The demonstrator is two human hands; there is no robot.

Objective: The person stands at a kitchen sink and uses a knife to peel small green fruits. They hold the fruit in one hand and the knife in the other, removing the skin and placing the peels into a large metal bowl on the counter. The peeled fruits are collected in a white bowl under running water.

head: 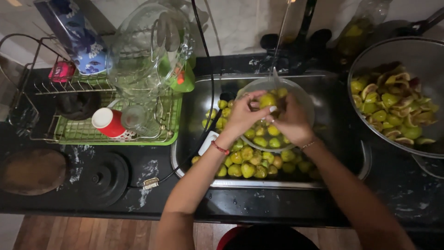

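Two hands meet over the sink (351, 157): my left hand (243, 116) and right hand (292, 121) close their fingers together around one green fig (267, 100), with the glass bowl (303, 99) just under the fingertips.

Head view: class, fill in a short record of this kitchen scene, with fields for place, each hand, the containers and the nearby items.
Place: steel sink set in a dark counter
Left hand: cupped around a yellow-green fruit, red thread at the wrist
Right hand: touching the same fruit from the other side
Under the hands: clear bowl holding whole fruit
Sink floor: more whole fruit lying loose
Far right: large bowl of cut fruit pieces
Left: green dish rack with a red cup and glass jug
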